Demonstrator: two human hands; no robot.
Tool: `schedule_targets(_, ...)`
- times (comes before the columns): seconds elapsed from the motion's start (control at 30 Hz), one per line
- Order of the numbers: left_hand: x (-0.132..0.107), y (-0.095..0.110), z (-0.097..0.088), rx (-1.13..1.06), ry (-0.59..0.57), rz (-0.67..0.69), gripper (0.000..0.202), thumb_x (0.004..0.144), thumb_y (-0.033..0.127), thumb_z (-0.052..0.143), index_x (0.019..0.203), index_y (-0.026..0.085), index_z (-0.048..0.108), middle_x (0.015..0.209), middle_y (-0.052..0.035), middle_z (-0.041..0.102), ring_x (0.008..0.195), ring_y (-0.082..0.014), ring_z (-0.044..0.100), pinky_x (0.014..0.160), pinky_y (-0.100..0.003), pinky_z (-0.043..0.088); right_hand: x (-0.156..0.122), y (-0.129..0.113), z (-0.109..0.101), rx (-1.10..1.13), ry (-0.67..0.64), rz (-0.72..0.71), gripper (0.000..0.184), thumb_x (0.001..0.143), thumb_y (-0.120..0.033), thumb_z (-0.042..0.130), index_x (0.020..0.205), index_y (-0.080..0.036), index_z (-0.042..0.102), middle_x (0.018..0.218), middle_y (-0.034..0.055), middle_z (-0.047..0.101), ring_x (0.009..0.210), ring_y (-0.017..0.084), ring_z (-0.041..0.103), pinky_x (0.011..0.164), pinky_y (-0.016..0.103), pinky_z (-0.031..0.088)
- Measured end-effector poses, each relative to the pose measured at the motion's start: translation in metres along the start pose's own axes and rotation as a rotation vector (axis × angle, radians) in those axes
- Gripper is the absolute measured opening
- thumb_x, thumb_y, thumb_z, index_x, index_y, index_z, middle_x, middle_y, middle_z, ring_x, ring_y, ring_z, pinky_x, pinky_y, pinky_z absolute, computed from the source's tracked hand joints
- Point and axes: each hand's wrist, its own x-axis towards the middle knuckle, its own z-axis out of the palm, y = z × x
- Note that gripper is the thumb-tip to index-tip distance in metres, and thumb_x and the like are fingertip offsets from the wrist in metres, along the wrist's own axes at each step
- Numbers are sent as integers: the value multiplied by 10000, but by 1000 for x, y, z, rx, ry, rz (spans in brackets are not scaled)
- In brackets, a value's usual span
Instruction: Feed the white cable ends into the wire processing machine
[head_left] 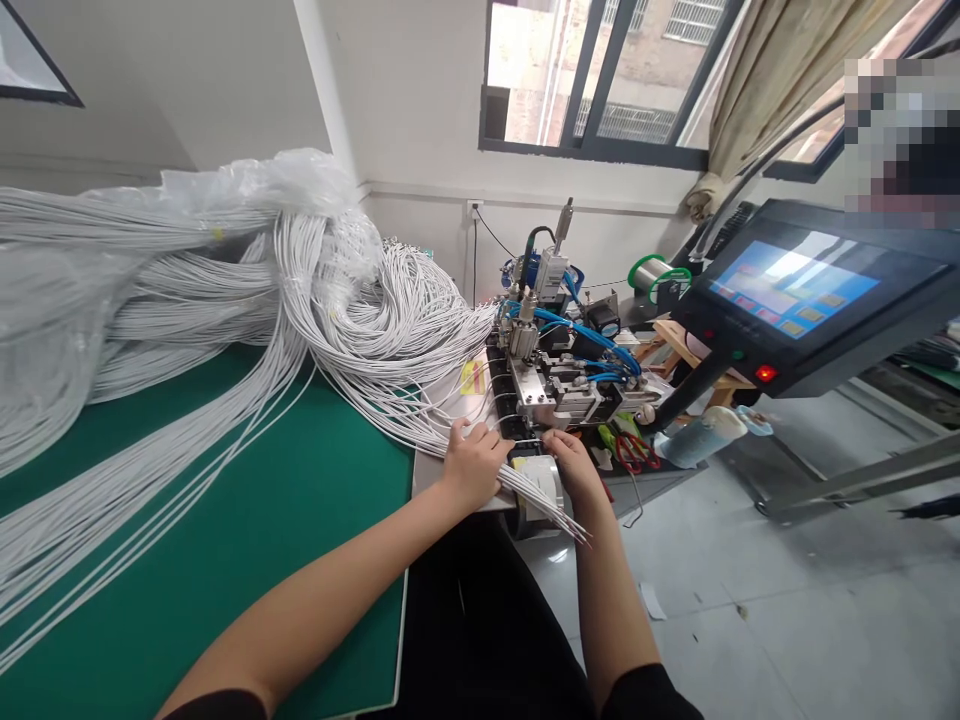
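Observation:
My left hand (474, 465) is closed around a bundle of thin white cables (541, 494), whose stripped-looking ends stick out past it to the lower right. At the front of the bench-top machine (534, 375), my right hand (571, 462) has thumb and finger pinched on the end of a single white cable (527, 441). This cable spans the short gap between my two hands, level with the machine's black feed track. The fingertips partly hide its end. Metal clamps and blue air hoses (600, 340) sit just above my hands.
Large coils of white cable (405, 320), partly in clear plastic, cover the green tabletop's (300, 560) far side. To the right stand a control screen (795, 285), a wire spool (658, 278), red-handled scissors (637, 453) and a blue roll (705, 435). A person's blurred head shows at upper right.

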Motion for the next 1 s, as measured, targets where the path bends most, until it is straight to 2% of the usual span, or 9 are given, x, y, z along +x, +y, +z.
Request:
schedule_targets(0.23,0,1,2,6,15,-3,365,648,103,576,979,228,667,837,-59,688,873,-254,563,924,-492,263,-1,-7,0,-40,3,-4,320,629,-469,640,588,-196,478,526,-57,390,497,94,305,468,220,253)
schedule_targets(0.47,1,2,-4,9,-22,-15,351,632,113,605,962,215,666,865,-63,674,913,-262,555,932,-489,277,-2,-7,0,-87,16,-18,381,628,-528,656,578,-196,476,513,-59,417,483,97,353,467,220,301)
schedule_targets(0.6,-1,1,-7,13,-5,-40,289,685,117,586,942,217,672,873,-71,670,903,-259,551,895,-482,308,-9,-8,-8,-140,43,-49,430,646,-584,677,602,-181,536,528,-38,477,504,113,400,488,230,333)
schedule_targets(0.8,-3,-2,-6,18,56,-42,292,711,122,578,973,206,678,1061,-95,668,982,-273,550,895,-495,305,-31,-20,-22,-286,125,-183,433,736,-584,649,630,-168,588,590,2,518,576,140,455,536,246,361)
schedule_targets(0.9,-4,-4,-6,-3,125,95,326,797,85,499,1040,221,669,1067,-65,676,984,-231,571,920,-466,292,-48,-34,-22,-312,41,-217,380,789,-524,638,699,-155,631,638,16,561,620,148,496,578,256,398)
schedule_targets(1.0,-4,-5,-6,-45,190,215,298,886,115,445,1051,231,665,1008,-32,687,932,-184,602,943,-430,282,-65,-49,-20,-317,-160,-202,324,804,-447,664,956,-162,683,767,26,624,656,145,527,599,254,421)
